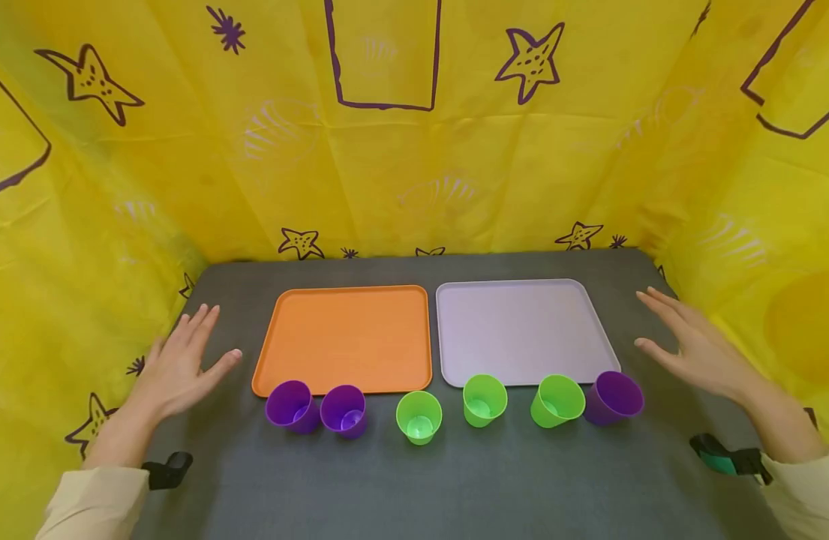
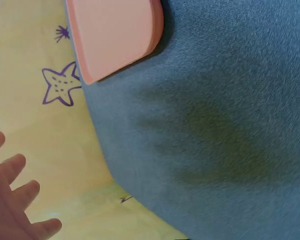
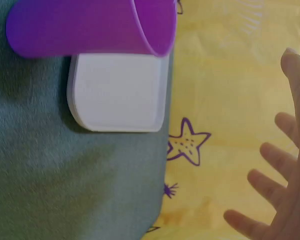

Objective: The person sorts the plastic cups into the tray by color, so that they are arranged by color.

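Observation:
My left hand (image 1: 178, 371) hovers at the left side of the table, fingers spread, holding nothing; the orange tray (image 1: 346, 337) lies to its right. On the other side my right hand (image 1: 698, 352) is held with fingers extended, also without anything in it. Nearest to it are the pale lilac tray (image 1: 522, 330) and a purple cup (image 1: 614, 398). Two more purple cups, one at far left (image 1: 292, 406) and another beside it (image 1: 343, 411), stand along the orange tray's front edge. Green cups stand in the middle (image 1: 419, 417), by the lilac tray (image 1: 485, 400) and further right (image 1: 557, 401).
A dark grey cloth covers the table (image 1: 400, 487). Yellow curtains (image 1: 387, 180) printed with starfish and shells enclose the back and both sides. Dark straps sit at the left wrist (image 1: 167, 471) and the right wrist (image 1: 728, 457).

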`<state>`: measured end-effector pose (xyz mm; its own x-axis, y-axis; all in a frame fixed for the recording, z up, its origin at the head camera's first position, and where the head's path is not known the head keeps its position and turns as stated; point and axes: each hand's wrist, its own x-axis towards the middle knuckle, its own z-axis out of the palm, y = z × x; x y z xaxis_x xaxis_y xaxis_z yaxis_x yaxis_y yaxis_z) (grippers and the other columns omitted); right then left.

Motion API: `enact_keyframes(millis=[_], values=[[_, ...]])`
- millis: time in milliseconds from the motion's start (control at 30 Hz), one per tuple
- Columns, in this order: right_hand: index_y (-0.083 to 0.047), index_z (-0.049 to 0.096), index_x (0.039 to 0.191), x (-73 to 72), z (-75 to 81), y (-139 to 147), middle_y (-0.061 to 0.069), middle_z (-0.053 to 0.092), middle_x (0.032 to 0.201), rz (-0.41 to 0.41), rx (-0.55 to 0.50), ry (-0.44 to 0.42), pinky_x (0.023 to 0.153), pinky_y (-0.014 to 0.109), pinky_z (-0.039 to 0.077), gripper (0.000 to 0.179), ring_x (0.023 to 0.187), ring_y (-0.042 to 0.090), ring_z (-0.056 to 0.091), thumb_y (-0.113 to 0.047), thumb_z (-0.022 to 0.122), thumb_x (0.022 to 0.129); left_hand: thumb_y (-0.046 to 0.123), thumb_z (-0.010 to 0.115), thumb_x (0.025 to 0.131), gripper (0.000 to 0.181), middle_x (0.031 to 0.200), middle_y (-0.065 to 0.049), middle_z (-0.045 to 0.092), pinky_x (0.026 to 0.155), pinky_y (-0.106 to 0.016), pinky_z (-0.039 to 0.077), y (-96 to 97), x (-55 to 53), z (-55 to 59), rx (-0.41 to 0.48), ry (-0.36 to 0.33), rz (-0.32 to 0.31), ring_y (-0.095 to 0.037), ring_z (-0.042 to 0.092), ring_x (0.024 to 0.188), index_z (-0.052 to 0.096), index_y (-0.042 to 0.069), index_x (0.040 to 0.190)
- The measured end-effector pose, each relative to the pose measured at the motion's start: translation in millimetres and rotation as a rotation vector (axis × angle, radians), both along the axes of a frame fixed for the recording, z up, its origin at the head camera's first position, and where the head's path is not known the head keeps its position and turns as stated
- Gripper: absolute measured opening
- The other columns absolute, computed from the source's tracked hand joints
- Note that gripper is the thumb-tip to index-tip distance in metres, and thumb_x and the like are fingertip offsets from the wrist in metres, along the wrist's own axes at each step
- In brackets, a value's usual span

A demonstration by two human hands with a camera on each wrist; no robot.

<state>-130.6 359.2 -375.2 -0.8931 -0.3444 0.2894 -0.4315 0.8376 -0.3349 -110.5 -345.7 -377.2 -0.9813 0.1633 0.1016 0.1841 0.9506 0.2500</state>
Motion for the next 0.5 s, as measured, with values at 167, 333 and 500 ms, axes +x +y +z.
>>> enact_keyframes(millis=[167,333,500], values=[[-0.012,0.034,0.143,7.9,-1.8,-5.4,0.018,0.035,0.144,0.047,-0.037,0.045,0.116,0.036,0.016,0.078,0.129,0.039,0.033,-0.014,0.073,0.076,0.043,0.052,0.090,0.080,0.153,-0.018,0.010,0.098,-0.073,0.011,-3.6,-0.7,-7.5,0.097,0.020,0.023,-0.048,0.012,0.135,0.008,0.014,0.149],[-0.015,0.033,0.144,15.4,-4.5,-11.1,0.013,0.034,0.145,0.057,-0.064,0.047,0.105,0.004,0.009,0.085,0.136,0.007,0.024,-0.009,0.076,0.071,0.041,0.055,0.088,0.082,0.152,-0.021,0.013,0.097,-0.070,0.019,-5.5,0.2,-16.4,0.179,0.001,0.055,-0.050,0.019,0.131,0.008,0.013,0.149],[-0.014,0.032,0.144,22.6,-9.0,-16.7,0.017,0.037,0.142,0.068,-0.085,0.028,0.100,0.000,0.010,0.089,0.130,-0.013,0.017,-0.007,0.078,0.068,0.041,0.059,0.087,0.086,0.148,-0.028,0.017,0.094,-0.072,0.022,-3.4,0.6,-24.4,0.246,-0.018,0.088,-0.052,0.021,0.129,0.007,0.012,0.149]])
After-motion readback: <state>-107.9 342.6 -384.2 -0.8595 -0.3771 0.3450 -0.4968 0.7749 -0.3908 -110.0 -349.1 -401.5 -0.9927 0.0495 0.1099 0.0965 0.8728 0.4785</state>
